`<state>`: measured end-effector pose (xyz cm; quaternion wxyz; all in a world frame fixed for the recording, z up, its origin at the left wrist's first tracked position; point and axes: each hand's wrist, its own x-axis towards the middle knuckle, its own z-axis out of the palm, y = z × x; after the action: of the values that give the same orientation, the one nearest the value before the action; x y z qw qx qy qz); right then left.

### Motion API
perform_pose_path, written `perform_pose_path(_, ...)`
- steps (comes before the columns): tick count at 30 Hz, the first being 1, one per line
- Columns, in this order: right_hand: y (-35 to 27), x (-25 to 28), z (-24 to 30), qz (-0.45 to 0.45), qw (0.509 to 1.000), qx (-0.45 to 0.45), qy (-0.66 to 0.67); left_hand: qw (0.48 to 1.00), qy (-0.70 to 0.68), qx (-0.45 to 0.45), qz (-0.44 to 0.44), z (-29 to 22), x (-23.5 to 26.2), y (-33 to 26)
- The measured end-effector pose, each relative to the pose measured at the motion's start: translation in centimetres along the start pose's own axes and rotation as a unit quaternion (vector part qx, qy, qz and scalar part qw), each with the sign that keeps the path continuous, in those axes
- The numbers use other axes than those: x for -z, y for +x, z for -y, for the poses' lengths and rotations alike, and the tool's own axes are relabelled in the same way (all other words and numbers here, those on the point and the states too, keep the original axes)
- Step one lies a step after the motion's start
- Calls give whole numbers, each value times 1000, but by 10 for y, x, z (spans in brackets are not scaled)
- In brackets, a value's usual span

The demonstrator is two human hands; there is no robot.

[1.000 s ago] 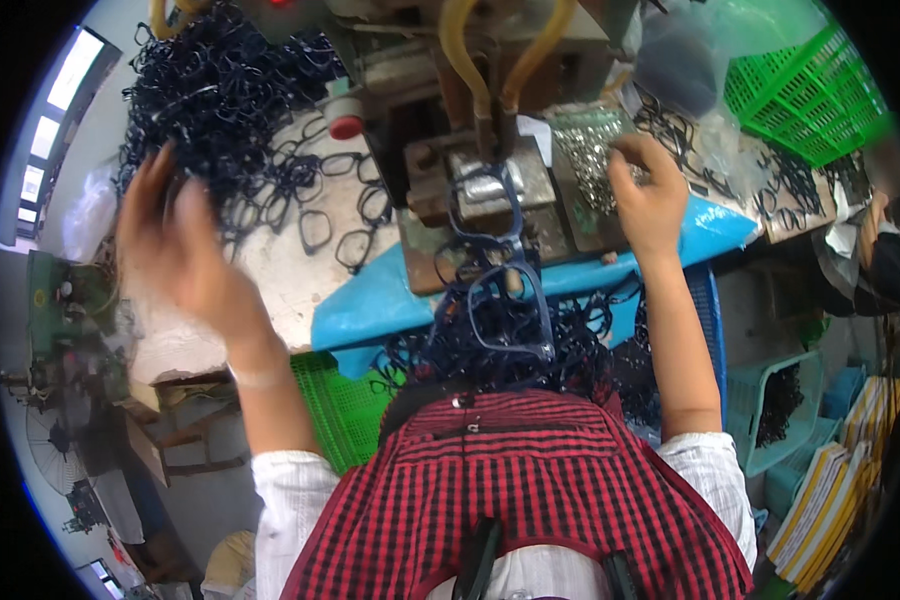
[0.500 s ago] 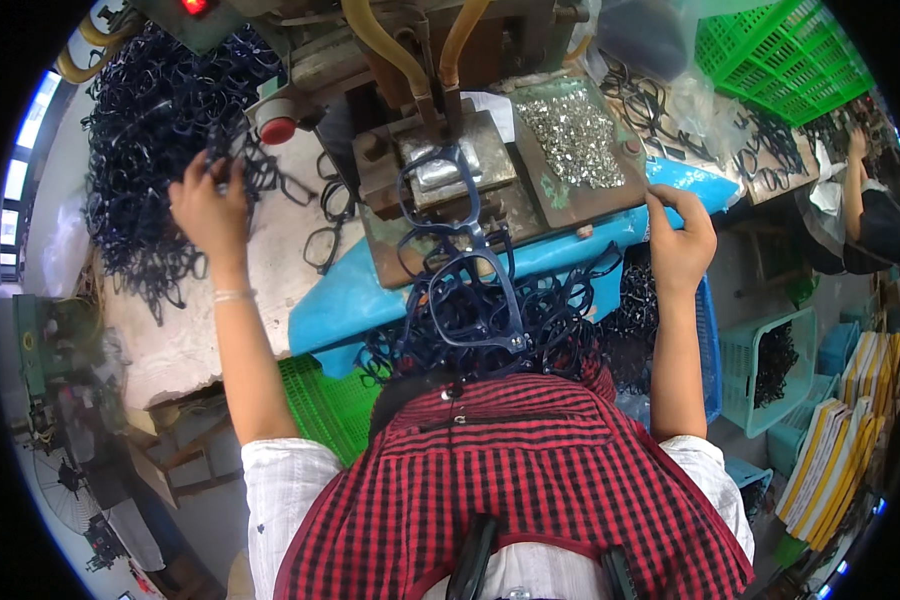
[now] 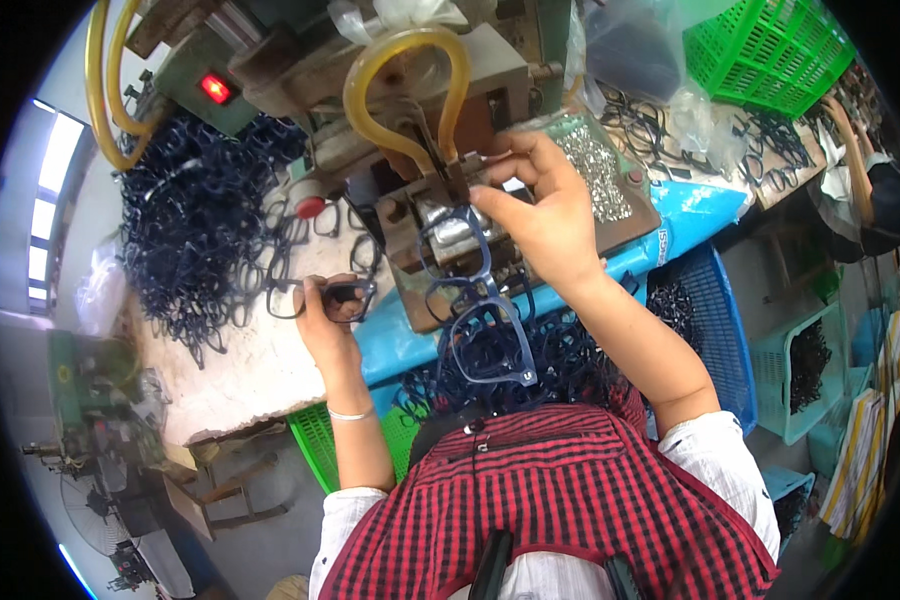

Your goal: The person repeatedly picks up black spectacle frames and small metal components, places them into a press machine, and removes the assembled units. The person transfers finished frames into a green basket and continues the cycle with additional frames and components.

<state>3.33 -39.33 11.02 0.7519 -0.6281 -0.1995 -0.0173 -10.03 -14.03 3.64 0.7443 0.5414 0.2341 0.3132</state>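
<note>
My left hand (image 3: 326, 338) grips a dark eyeglass frame (image 3: 288, 317) above the pale worktable, left of a small metal press (image 3: 406, 208). Raised over the press, my right hand (image 3: 555, 215) has its thumb and forefinger close together at the press head; whatever they pinch is too small to make out. A translucent blue eyeglass frame (image 3: 522, 350) sits at the front of the press, reaching toward my apron. To the right of the press, a tray holds many tiny shiny metal pieces (image 3: 597, 178), partly behind my right hand.
A large heap of dark eyeglass frames (image 3: 185, 230) covers the table's left side. Yellow hoses (image 3: 358, 95) loop above the press, near a red-lit switch (image 3: 215, 88) and a red button (image 3: 310, 207). Blue sheeting (image 3: 675, 225) lines the table edge. A green crate (image 3: 760, 60) stands far right.
My left hand has left the heap and come nearer and rightward with an eyeglass frame. My right hand has moved left from beside the metal-piece tray to the press head.
</note>
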Motion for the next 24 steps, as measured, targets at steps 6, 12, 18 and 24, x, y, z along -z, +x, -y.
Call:
perform_pose_path(6, -4, -7, 13, 3, 998, -6, 60, 936, -54, -330, 107, -115, -103, -43)
perform_pose_path(12, -18, -29, 28, -38, 988, -53, 143, 911, 71, -387, 121, -147, -134, -29)
perform_pose_path(18, -3, -12, 21, 10, 997, 50, -60, 930, 35, -332, 153, -135, -125, -58)
perform_pose_path(24, 9, 101, -62, -34, 746, 173, -643, 858, 95, -480, 158, -149, -121, -43)
